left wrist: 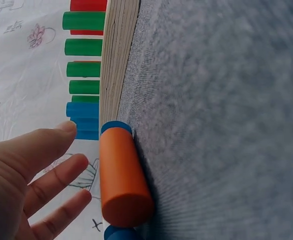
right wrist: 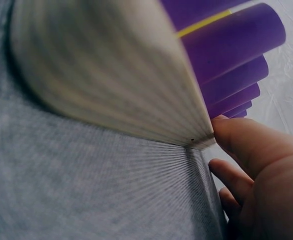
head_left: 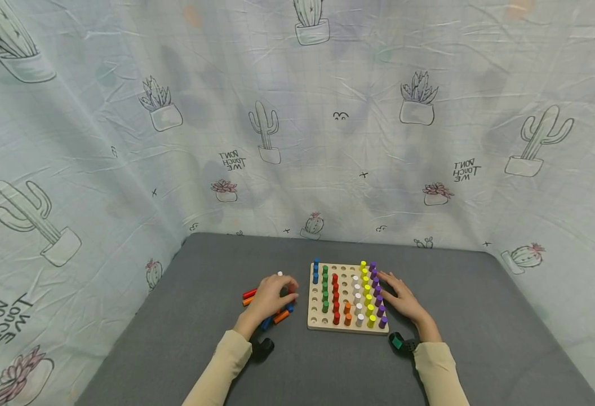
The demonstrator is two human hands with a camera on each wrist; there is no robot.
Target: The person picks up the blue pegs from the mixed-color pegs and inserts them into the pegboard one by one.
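Note:
A wooden pegboard [head_left: 348,329] stands on the table with coloured pegs upright in columns of holes. My left hand [head_left: 269,294] hovers over a loose pile of pegs at the board's left. In the left wrist view its thumb and fingers are apart, with nothing seen between them; an orange peg [left wrist: 124,175] lies close by. A white peg [head_left: 279,273] shows just past the fingers in the head view; whether they touch it I cannot tell. My right hand [head_left: 403,299] rests at the board's right side, thumb against its edge beside the purple pegs [right wrist: 236,80].
Red [head_left: 249,293], orange [head_left: 281,317] and blue [head_left: 266,323] pegs lie loose around the left hand, partly hidden by it. The grey table [head_left: 328,372] meets a cactus-print curtain [head_left: 297,192] behind and at both sides. Each wrist wears a black camera strap.

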